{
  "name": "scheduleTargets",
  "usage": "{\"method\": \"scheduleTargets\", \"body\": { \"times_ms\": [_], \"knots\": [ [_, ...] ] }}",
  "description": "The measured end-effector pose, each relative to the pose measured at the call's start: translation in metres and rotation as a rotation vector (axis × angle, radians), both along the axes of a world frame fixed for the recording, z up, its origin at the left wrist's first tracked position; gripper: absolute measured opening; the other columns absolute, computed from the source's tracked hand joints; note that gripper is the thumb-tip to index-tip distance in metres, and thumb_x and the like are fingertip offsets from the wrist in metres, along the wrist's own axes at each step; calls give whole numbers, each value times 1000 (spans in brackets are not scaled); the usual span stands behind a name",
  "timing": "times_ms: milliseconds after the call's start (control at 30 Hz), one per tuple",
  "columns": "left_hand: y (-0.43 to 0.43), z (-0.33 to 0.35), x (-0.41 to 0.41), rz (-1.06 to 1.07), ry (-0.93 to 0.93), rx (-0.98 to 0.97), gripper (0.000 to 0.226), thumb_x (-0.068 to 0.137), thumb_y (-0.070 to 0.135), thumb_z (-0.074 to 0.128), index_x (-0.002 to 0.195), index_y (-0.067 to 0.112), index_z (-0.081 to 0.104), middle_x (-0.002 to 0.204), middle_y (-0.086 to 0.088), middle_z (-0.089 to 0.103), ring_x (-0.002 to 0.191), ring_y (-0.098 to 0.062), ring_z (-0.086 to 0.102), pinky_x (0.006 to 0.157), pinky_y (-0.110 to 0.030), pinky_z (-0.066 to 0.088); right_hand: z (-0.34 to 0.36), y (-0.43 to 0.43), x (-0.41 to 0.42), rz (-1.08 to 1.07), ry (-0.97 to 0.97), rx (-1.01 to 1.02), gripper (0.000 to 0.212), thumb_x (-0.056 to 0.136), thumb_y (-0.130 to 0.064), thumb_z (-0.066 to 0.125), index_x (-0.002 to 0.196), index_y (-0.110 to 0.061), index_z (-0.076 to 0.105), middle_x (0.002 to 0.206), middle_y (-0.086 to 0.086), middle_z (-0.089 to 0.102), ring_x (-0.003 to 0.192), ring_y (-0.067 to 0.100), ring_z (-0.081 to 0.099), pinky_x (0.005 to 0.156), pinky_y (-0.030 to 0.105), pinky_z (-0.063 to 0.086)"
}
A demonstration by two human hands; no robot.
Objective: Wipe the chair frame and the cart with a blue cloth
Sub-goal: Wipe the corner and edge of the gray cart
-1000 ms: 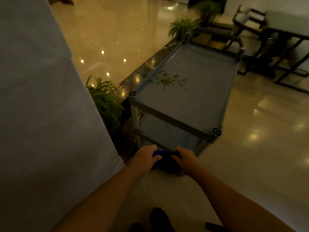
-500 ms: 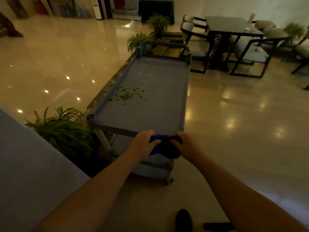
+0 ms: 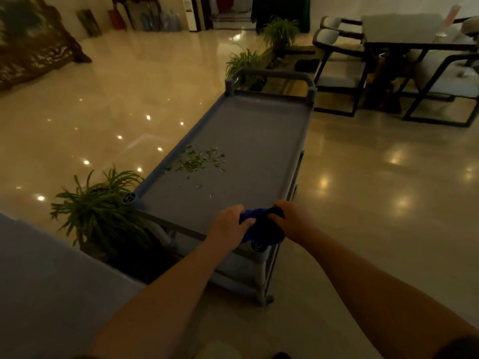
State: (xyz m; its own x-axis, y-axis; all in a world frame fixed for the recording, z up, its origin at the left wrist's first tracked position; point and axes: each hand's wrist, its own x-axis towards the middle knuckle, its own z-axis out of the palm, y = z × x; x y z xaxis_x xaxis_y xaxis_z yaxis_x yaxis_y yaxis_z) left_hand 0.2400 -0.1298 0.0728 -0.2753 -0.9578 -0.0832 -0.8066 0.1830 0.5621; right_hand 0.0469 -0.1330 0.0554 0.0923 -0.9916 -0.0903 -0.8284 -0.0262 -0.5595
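Both hands grip a bunched blue cloth (image 3: pixel 261 228) at the cart's (image 3: pixel 259 141) near right corner, left hand (image 3: pixel 228 226) and right hand (image 3: pixel 293 221) closed around it. Green leaf scraps (image 3: pixel 197 161) lie near the top shelf's left edge.

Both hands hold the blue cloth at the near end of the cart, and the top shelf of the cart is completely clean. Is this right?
Not quite. The head view shows both the left hand and the right hand holding the blue cloth at the near end of the cart, but the top shelf is not clean: small green leaf scraps lie scattered on it.
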Motion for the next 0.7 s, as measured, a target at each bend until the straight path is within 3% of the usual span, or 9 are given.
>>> {"method": "scheduleTargets", "body": {
  "times_ms": [300, 433, 700],
  "knots": [
    [-69, -40, 14, 99, 63, 46, 34, 94, 37, 54, 76, 14, 39, 67, -1, 38, 58, -15, 36, 55, -31, 30, -16, -92, 8, 153, 78, 76, 20, 96, -35, 55, 83, -19, 58, 72, -1, 56, 67, 19, 58, 55, 29, 41],
    [-101, -58, 26, 118, 59, 98, 30, 96, 37, 51, 81, 14, 41, 70, 1, 38, 63, -20, 39, 60, -32, 32, -24, -142, 25, 241, 134, 131, 19, 96, -33, 54, 82, -22, 55, 76, 0, 57, 68, 19, 57, 60, 31, 42],
    [-117, -75, 50, 351, 84, 159, 31, 92, 39, 58, 80, 15, 43, 70, 2, 42, 65, -20, 45, 54, -27, 30, -46, -200, 53, 517, 90, 250, 15, 95, -32, 57, 87, -20, 61, 82, 4, 60, 68, 17, 54, 63, 29, 40]
  ]
}}
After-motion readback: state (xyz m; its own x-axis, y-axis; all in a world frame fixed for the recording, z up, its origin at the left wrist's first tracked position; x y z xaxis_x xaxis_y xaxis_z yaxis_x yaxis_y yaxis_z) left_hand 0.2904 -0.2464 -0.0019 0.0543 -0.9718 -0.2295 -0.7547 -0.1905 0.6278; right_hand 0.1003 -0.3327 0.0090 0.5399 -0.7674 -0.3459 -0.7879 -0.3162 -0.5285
